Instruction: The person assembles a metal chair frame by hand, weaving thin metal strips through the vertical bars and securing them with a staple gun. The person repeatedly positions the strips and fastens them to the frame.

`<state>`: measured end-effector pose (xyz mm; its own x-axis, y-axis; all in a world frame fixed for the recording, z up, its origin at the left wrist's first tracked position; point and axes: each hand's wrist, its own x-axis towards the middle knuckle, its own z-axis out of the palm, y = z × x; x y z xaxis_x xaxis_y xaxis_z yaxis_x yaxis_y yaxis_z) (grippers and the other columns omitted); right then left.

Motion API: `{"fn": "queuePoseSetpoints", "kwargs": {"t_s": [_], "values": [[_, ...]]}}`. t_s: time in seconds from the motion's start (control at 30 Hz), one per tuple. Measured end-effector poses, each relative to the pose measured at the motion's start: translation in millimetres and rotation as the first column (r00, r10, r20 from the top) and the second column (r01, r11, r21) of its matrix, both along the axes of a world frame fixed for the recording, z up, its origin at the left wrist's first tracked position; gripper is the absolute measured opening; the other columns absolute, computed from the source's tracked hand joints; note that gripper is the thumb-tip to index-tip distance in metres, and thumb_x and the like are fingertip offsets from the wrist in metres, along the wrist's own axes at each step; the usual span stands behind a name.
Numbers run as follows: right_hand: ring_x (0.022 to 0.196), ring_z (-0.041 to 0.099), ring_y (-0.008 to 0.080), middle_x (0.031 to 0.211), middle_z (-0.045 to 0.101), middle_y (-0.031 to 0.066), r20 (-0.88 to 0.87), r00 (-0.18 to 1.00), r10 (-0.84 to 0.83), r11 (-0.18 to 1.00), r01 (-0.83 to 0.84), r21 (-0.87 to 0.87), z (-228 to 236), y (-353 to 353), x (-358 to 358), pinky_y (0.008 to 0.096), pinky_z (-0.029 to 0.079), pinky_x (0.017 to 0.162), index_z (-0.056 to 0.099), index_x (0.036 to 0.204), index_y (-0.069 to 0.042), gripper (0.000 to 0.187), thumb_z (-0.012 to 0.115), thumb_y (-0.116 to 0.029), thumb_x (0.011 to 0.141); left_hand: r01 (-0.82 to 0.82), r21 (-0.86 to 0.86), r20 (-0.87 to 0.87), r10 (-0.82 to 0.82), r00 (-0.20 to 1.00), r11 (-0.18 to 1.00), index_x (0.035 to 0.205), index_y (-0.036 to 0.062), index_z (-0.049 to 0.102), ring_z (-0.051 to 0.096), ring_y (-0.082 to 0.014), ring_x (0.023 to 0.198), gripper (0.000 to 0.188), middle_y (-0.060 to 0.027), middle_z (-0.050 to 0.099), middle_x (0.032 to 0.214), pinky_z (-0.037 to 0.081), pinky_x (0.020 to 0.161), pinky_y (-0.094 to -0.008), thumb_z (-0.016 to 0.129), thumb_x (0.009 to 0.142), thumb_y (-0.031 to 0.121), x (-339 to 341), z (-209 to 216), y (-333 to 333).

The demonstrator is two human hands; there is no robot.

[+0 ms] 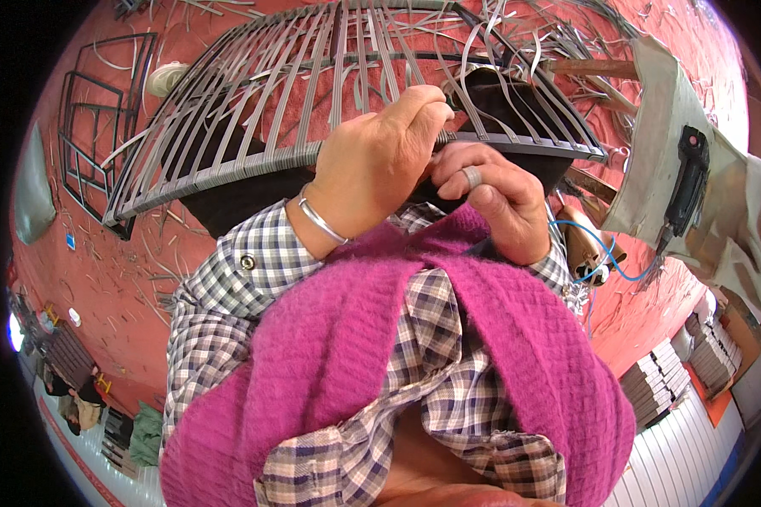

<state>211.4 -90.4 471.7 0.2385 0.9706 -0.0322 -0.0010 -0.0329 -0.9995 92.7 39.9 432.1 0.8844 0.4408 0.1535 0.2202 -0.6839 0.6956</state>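
A dark metal frame [228,171] lies across my lap, with many flat grey strips [339,80] stretched side by side over it. Grey strip is wound closely round its near rail. My left hand [380,160], a metal bangle at the wrist, is closed in a fist above the middle of that rail. Right beside it, my right hand [499,190], wearing a wide ring, has its fingers curled in at the rail. Both sets of fingertips are hidden, so what they grip cannot be made out. Loose strip ends [492,84] curl up on the frame's right part.
At the right, a black hand tool [690,182] with a blue cord [621,269] rests on a cloth-draped support [664,110]. Another bare dark frame [101,127] lies on the red floor [135,287] at the left. Strip scraps litter the floor. Stacked grey bundles [655,384] stand at lower right.
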Motion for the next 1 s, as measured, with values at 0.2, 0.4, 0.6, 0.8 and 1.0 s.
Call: {"fn": "queuePoseSetpoints", "kwargs": {"t_s": [0.2,0.4,0.6,0.8,1.0], "values": [[0.073,0.056,0.0208,0.076,0.060,0.0104,0.188,0.974,0.128,0.983,-0.099,-0.155,22,15,6,0.0310,0.046,0.072,0.059,0.076,0.004,0.034,0.047,-0.020,0.095,0.042,0.068,0.025,-0.044,0.999,0.997,0.099,0.0088,0.051,0.063,-0.0230,0.065,0.042,-0.0027,0.055,0.104,0.051,0.054,-0.0324,0.074,0.066,0.022,1,-1,8],[0.072,0.059,0.0123,0.083,0.064,0.0071,0.373,0.921,0.111,0.949,0.013,-0.315,-6,73,54,0.0259,0.048,0.066,0.064,0.088,0.002,0.025,0.051,-0.019,0.092,0.010,-0.001,0.057,-0.010,0.998,1.000,0.093,0.0101,0.054,0.062,-0.0223,0.063,0.035,-0.0008,0.053,0.102,0.051,0.053,-0.0338,0.075,0.067,0.023,6,2,7],[0.073,0.060,0.0121,0.089,0.065,0.0068,0.190,0.924,0.332,0.815,-0.180,-0.550,-42,69,75,0.0256,0.049,0.067,0.064,0.096,0.002,0.028,0.053,-0.023,0.090,0.071,0.018,0.081,-0.072,0.994,0.997,0.096,0.0102,0.060,0.062,-0.0205,0.070,0.033,0.0002,0.055,0.102,0.051,0.057,-0.0319,0.074,0.068,0.021,13,-1,2],[0.074,0.057,0.0127,0.083,0.061,0.0072,0.358,0.917,0.174,0.927,-0.030,-0.374,-13,65,75,0.0259,0.046,0.069,0.064,0.080,0.002,0.022,0.055,-0.017,0.088,0.087,0.065,0.046,-0.090,0.995,0.994,0.099,0.0101,0.062,0.064,-0.0218,0.078,0.032,-0.0007,0.060,0.102,0.052,0.063,-0.0314,0.073,0.071,0.020,20,4,2],[0.072,0.050,0.0126,0.080,0.056,0.0056,0.171,0.985,-0.033,0.902,0.103,-0.420,33,-45,41,0.0253,0.041,0.065,0.056,0.085,0.003,0.021,0.046,-0.015,0.093,0.066,0.130,0.090,-0.078,0.993,0.989,0.099,0.0094,0.063,0.064,-0.0227,0.079,0.029,-0.0018,0.062,0.103,0.052,0.063,-0.0308,0.071,0.073,0.021,28,15,17]]}}
